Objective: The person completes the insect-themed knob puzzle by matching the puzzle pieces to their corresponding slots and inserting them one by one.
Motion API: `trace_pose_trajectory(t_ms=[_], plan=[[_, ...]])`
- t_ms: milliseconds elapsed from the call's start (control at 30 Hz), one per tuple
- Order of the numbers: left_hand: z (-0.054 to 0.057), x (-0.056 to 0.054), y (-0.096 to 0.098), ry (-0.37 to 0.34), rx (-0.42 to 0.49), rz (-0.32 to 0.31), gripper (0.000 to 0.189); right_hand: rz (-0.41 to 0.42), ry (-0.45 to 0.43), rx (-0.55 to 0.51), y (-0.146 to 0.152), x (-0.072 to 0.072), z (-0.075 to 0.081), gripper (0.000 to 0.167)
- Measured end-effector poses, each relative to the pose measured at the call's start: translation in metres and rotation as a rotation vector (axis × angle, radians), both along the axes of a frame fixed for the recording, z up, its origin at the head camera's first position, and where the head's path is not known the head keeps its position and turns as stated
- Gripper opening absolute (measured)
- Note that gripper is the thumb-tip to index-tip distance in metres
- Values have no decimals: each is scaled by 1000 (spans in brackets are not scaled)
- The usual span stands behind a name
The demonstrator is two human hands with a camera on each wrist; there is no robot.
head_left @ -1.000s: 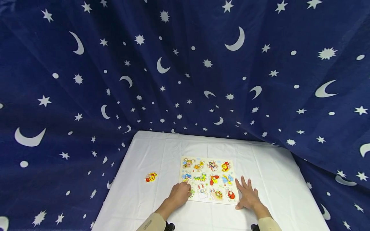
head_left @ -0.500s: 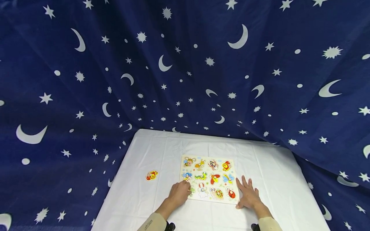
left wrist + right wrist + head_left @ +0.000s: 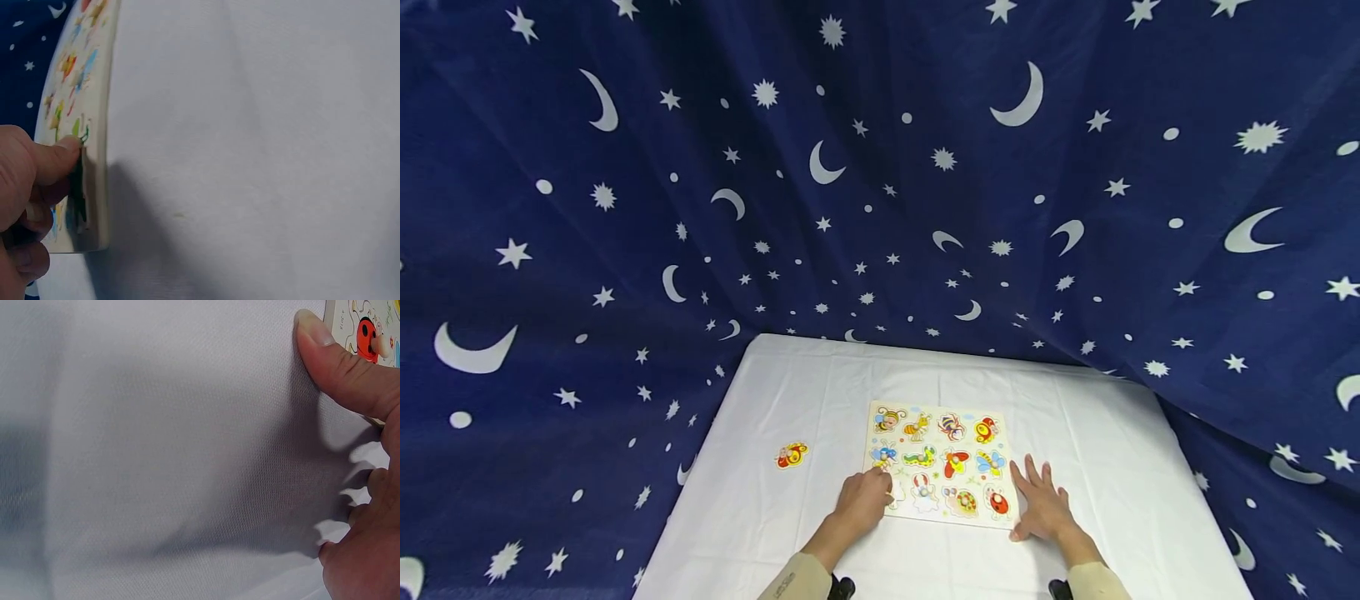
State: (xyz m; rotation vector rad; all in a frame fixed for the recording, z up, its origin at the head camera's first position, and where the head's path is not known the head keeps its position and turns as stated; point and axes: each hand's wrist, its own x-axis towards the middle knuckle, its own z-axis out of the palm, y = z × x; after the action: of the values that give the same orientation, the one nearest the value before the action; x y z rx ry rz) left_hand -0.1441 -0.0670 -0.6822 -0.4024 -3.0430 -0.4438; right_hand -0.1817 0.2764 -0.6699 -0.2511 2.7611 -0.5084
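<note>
A cream knob puzzle board (image 3: 912, 511) with colourful insect pieces lies on the white cloth. At its near left corner, my left hand (image 3: 863, 500) pinches a green puzzle piece (image 3: 78, 181) between thumb and fingers. In the left wrist view that piece stands tilted close over the board, its knob hidden by the hand. My right hand (image 3: 1043, 508) rests with spread fingers along the board's right edge, thumb by the near right corner. The ladybird piece (image 3: 366, 336) lies beside that thumb. Away to the left, a loose red and yellow butterfly piece (image 3: 791, 455) lies on the cloth.
A white cloth (image 3: 805, 375) covers the table. Dark blue curtains (image 3: 880, 208) with moons and stars hang behind and at both sides. A stag beetle piece (image 3: 921, 483) and a snail piece (image 3: 962, 502) sit in the board's near row.
The green piece showed in the board's near left corner earlier; now a pale recess shows beside my left fingers. My right hand stays in place.
</note>
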Motion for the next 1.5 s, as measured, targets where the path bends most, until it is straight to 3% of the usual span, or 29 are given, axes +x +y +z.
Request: trace_pose_trajectory(t_ms=[133,233,333,433,633,767,900,1200,1500], plan=[[-2,2,-3,7,17,19,16,3,4,-10,-3,0,1,131],[-5,2,-8,-13,90,49,21,-1,-2,-22,-2,0,0,131],[-5,3,-18,-40,174,107,26,6,-26,-28,-1,-2,-3,131],[-1,0,-34,-9,219,177,24,5,-28,-34,-1,-2,-3,132],[8,-14,-79,137,179,321,17,5,-4,-22,1,-1,-2,132],[14,-18,-110,127,139,425,21,8,-4,-22,0,-1,-2,131],[13,-18,-130,96,53,500,15,10,2,-19,0,-1,-2,131],[-3,-15,-143,135,24,525,12,9,4,-24,0,0,-1,130],[4,-19,-154,142,26,563,13,-1,4,-27,2,1,-2,130]])
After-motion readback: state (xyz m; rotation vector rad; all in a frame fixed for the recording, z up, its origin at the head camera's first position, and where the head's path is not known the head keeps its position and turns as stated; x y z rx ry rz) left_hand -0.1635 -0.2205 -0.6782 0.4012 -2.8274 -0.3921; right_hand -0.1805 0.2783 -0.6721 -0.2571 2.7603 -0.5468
